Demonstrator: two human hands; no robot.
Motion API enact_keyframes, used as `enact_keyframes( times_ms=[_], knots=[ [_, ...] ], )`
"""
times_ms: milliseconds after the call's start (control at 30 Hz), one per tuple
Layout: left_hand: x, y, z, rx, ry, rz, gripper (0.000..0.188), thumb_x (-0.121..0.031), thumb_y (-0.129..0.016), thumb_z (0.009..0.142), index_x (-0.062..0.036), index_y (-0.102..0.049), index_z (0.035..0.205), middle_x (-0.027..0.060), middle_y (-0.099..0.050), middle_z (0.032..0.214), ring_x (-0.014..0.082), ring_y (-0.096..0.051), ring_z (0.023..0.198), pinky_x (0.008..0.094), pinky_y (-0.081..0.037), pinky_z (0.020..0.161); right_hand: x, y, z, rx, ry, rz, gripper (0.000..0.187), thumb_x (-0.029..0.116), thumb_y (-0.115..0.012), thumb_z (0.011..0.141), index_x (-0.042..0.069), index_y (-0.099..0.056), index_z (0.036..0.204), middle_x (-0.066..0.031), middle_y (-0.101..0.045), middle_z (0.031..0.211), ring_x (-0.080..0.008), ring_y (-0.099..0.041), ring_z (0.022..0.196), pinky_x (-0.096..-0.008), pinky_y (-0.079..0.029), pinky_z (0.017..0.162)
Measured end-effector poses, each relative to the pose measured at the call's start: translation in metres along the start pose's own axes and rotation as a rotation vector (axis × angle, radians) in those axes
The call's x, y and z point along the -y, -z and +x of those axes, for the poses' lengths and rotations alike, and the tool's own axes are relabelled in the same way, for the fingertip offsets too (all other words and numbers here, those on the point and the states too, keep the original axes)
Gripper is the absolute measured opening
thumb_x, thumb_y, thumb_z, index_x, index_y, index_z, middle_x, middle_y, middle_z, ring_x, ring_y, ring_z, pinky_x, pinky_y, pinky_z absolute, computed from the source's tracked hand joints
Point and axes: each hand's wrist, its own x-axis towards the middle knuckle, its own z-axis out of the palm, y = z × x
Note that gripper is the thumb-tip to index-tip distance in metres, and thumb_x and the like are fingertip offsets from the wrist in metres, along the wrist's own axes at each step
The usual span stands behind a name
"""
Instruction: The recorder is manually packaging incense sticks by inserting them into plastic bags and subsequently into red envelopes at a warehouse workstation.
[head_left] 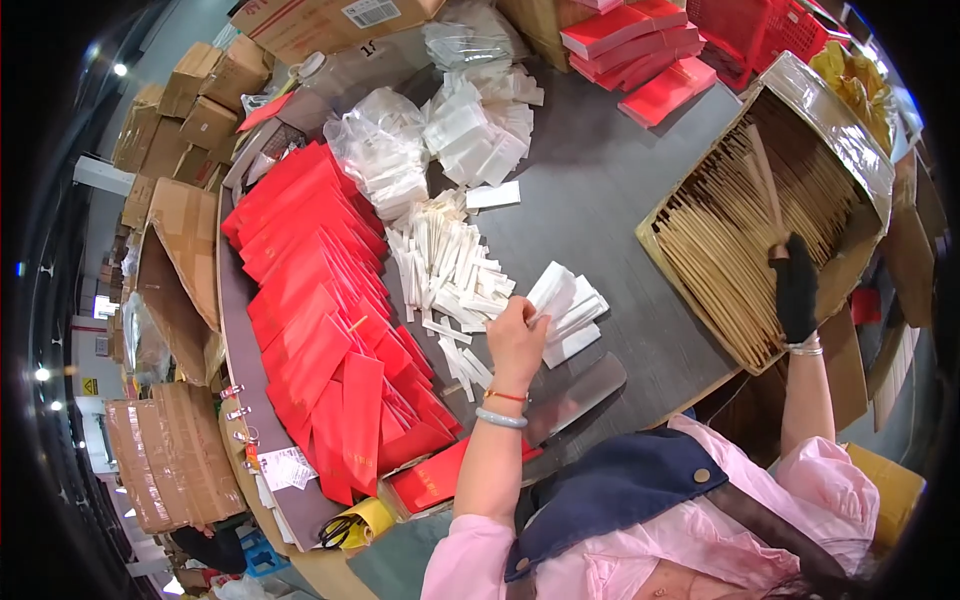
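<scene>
Left hand (515, 335) had its grip closed on a fan of white paper sleeves (565, 305), held just above the grey surface (600, 190), beside the loose sleeve pile (445, 275). Right hand (797, 290), black-gloved, was in the cardboard box (850, 130), grip pinched on a few wooden sticks (765, 190), lifted clear of the rest. Looked like the pick step: sleeves and sticks both in hand. Joining them would need one sleeve mouth opened. Red envelopes (320, 320) lay overlapped to the left.

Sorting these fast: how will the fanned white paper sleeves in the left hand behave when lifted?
The white sleeves look thin and flat, so probably light and floppy. Fanned loosely under the left hand, they may slide apart.
</scene>
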Motion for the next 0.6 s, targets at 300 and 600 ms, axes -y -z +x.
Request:
enact_keyframes(
  times_ms=[300,600],
  knots=[
    [-0.010,0.037,-0.109,0.142,-0.112,0.220,0.036,-0.021,-0.085,0.063,-0.0085,-0.067,0.091,0.0083,-0.062,0.088,0.0263,-0.057,0.083,0.0390,-0.046,0.077,0.079,-0.095,-0.081,0.749,0.684,-0.004,0.024,0.021,-0.065,0.084,0.022,-0.070,0.107,-0.0087,-0.058,0.079,-0.0298,-0.060,0.074,-0.0404,-0.048,0.066],
    [0.003,0.047,-0.152,0.017,-0.115,0.263,0.068,-0.026,-0.087,0.057,-0.0051,-0.062,0.117,0.0087,-0.055,0.116,0.0320,-0.048,0.110,0.0437,-0.037,0.096,0.071,-0.159,-0.120,0.821,0.918,0.104,0.022,0.024,-0.068,0.080,0.018,-0.067,0.101,-0.0112,-0.061,0.084,-0.0319,-0.061,0.083,-0.0426,-0.051,0.069]
  ],
)
